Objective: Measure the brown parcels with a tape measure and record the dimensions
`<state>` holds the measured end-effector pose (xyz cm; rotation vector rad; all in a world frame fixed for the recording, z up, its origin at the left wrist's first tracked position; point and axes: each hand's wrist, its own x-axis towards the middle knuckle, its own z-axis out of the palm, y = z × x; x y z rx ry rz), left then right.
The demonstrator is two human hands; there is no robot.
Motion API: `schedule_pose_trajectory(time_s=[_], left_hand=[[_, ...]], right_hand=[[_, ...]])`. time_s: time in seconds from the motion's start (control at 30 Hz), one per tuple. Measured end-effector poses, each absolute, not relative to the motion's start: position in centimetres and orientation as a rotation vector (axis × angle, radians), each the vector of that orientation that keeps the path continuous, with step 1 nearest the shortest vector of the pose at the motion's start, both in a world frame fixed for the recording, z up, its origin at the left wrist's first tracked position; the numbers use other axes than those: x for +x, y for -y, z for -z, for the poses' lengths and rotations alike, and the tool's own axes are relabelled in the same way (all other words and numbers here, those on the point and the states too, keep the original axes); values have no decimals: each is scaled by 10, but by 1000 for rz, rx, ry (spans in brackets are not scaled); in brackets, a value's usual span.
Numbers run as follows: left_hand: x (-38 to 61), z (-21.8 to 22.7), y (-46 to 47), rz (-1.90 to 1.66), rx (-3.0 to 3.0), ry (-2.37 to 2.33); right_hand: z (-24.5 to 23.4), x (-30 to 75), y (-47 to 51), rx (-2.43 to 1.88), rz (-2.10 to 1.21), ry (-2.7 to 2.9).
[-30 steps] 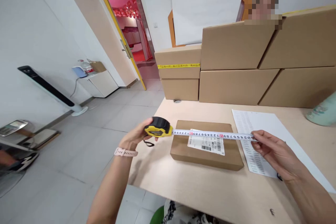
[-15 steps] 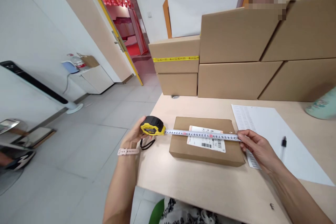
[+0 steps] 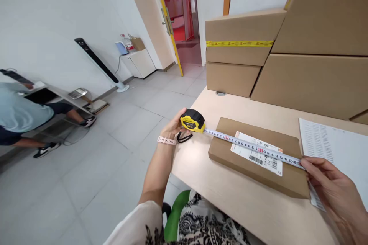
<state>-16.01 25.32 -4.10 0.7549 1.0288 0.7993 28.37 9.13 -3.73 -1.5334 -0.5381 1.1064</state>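
A yellow and black tape measure [image 3: 193, 121] is gripped in my left hand [image 3: 174, 124], beyond the left end of a flat brown cardboard box [image 3: 227, 164]. Its white blade runs out across the top of the box, over a white shipping label [image 3: 255, 153] with barcodes. At the box's right end my right hand [image 3: 335, 185] pinches the end of the blade between thumb and fingers. A black wrist strap hangs from the tape's case. The box lies flat on the pale wooden table [image 3: 212, 191].
Large cardboard boxes [image 3: 310, 80] are stacked along the table's back edge. Printed sheets [image 3: 319, 141] lie right of the small box. Across the floor, a person in light blue [image 3: 25, 103] sits at a desk. A tower fan [image 3: 97, 61] and a white cabinet [image 3: 139, 63] stand by the wall.
The view has swung left, so the hands, tape and box appear farther right, and the seated person has come into sight. Both hands keep hold of the stretched tape.
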Motion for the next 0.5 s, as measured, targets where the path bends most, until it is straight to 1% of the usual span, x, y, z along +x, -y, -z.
schedule_pose_trajectory(time_s=[0.27, 0.5], left_hand=[[-155, 38, -251, -829, 726, -1038], [-157, 38, -250, -776, 708, -1026]], right_hand=[[38, 276, -88, -1552, -1057, 457], [37, 274, -85, -1536, -1068, 473]])
